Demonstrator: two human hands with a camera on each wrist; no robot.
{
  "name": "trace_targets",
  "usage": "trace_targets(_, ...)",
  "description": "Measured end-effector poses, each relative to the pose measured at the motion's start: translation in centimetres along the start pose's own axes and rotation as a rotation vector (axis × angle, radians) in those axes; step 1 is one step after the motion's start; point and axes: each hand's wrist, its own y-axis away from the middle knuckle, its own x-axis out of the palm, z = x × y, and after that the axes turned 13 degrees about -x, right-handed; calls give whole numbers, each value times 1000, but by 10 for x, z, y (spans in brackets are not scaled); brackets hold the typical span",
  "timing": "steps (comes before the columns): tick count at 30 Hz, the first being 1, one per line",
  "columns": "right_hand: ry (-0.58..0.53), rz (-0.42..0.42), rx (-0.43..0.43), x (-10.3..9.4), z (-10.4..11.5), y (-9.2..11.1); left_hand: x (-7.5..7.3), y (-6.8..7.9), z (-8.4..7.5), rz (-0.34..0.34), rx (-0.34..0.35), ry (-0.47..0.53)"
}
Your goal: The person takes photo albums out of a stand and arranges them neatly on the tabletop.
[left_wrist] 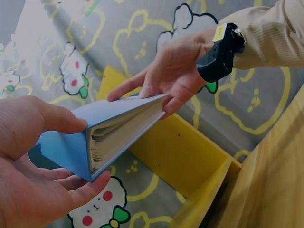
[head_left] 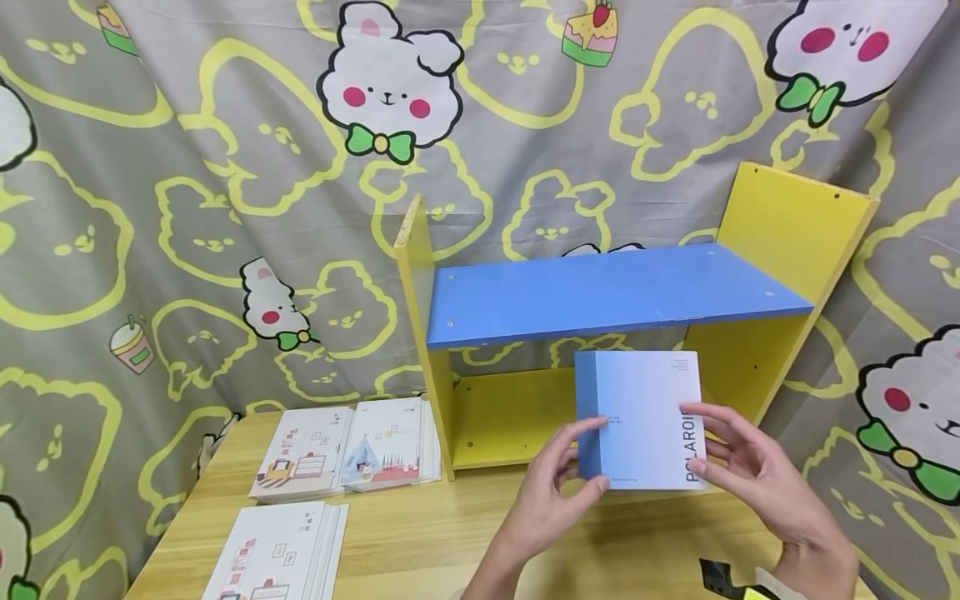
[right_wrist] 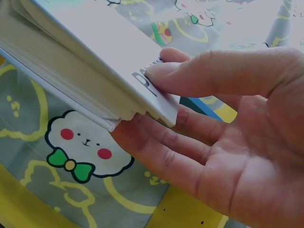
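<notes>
A blue-to-lilac photo album (head_left: 647, 417) with "POLAROID" lettering is held up in front of the shelf, its cover facing the head camera. My left hand (head_left: 551, 483) grips the darker blue spine side, thumb on the cover and fingers beneath, as the left wrist view shows. At the opposite edge, my right hand (head_left: 757, 471) pinches the album by the lettering. Seen from the right wrist, the right thumb (right_wrist: 199, 73) lies on the cover while the other fingers support the underside. Loose pale pages (left_wrist: 118, 135) show between the covers.
Behind the album stands a shelf with yellow sides (head_left: 787, 225) and a blue upper board (head_left: 607, 292). White booklets (head_left: 303, 450) lie in stacks on the left of the wooden table (head_left: 420, 542), with another stack (head_left: 273, 554) nearer. A patterned curtain (head_left: 247, 192) hangs behind.
</notes>
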Motion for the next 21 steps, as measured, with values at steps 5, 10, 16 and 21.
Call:
trace_targets(5, 12, -4, -9, 4, 3, -3, -1, 2, -3, -7, 15, 8)
trace_targets(10, 43, -9, -9, 8, 4, -8, -5, 4, -7, -15, 41, 26)
trace_targets(16, 113, -20, 17, 14, 4, -10, -9, 6, -10, -31, 64, 14)
trace_targets(21, 113, -6, 26, 16, 6, -12, -14, 7, -11, -39, 88, -4)
